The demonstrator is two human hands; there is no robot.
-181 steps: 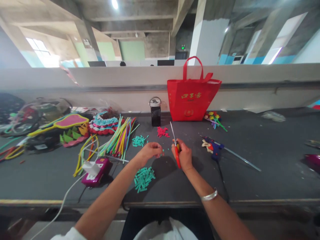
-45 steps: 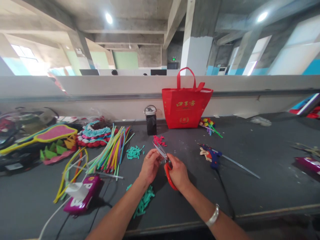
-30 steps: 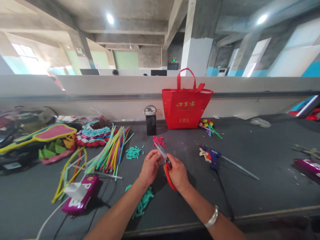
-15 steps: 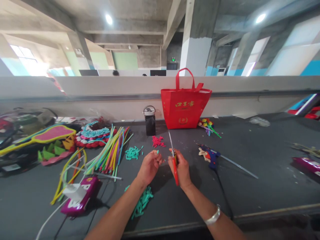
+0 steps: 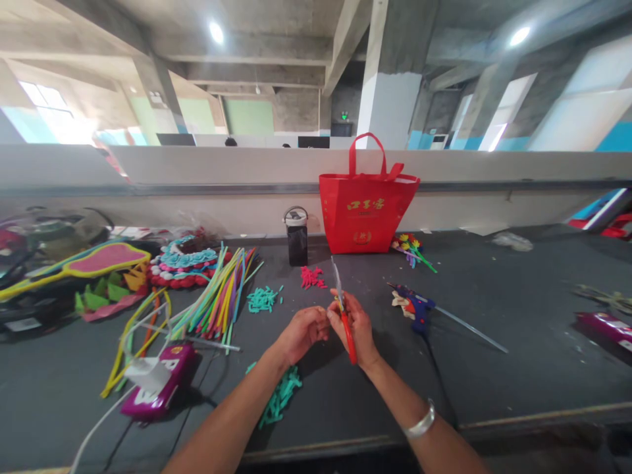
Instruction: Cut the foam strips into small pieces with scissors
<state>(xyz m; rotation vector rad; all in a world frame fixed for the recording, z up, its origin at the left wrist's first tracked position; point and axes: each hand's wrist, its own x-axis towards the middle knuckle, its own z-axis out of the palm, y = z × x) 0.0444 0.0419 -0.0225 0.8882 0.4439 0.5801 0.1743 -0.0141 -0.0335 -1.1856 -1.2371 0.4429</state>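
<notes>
My right hand [image 5: 364, 332] is closed around a pair of scissors [image 5: 349, 337] with red handles, its blades pointing away from me. Close beside it, the thumb and fingers of my left hand [image 5: 302, 334] are pinched together, almost touching the right fingertips. Whatever sits in that pinch is too small or hidden to make out. Short teal pieces [image 5: 282, 398] lie in a pile below my left forearm. Another teal pile [image 5: 263, 299] lies beyond my left hand, with a small heap of pinkish-red pieces [image 5: 312, 277] ahead.
Long coloured pipe cleaners [image 5: 222, 296] lie at left, near a purple power strip [image 5: 170, 382] with a white plug. A black container [image 5: 297, 243] and a red bag [image 5: 368, 214] stand at the back. Right of my hands lies a blue glue gun [image 5: 417, 309] with its cord.
My left hand has moved slightly right and its fingertips now meet near the right hand's. The teal bit that showed at its fingers is out of sight. The scissors remain in my right hand.
</notes>
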